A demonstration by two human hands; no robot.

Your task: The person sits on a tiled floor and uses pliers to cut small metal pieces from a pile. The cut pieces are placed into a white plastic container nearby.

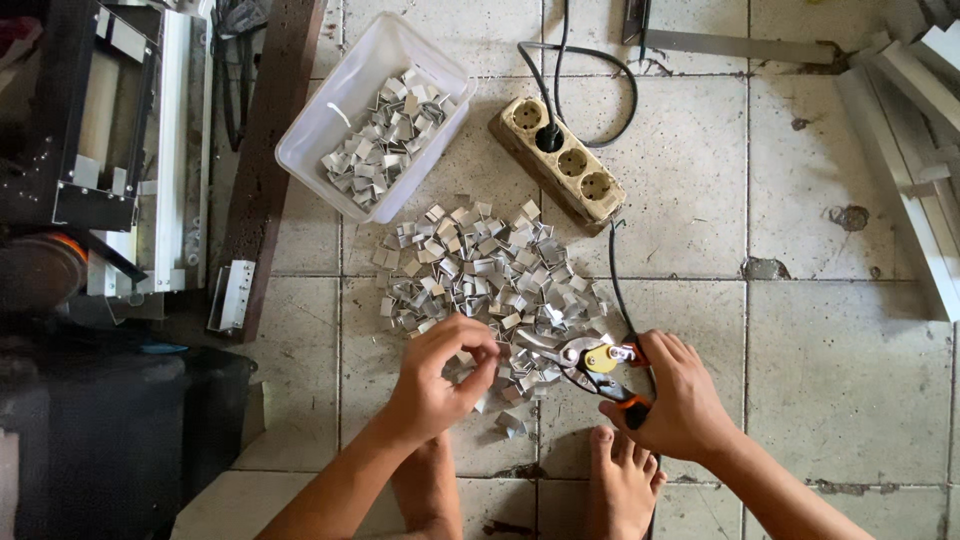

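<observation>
- We see our left hand at the near edge of the pile of small bent metal clips on the tiled floor. Its fingertips are curled together, pinching at one clip or a few; the piece itself is hidden by the fingers, so we cannot tell exactly what it grips.
- Our right hand is closed around the orange handles of the metal snips. The long axis of the tool runs from about 4 o'clock at the handles to about 10 o'clock at the nose, so the nose points toward the left hand.
- From the left hand, the nose of the snips lies at about 3 o'clock, near but not touching. The main part of the pile lies at 12 to 1 o'clock from that hand, so the left hand is the nearer one to the clips.
- We cannot tell if the blades are parted or closed; they lie over the clips.
- The clear plastic tub stands at about 11 o'clock from the pile, just beside it, tilted in the view. It holds more of the same clips, gathered toward its near end; the far end is bare.
- A beige power strip lies at 1 o'clock from the pile, with one black plug in it, and a black cable runs down past the right hand.
- Our bare feet rest below the hands.
</observation>
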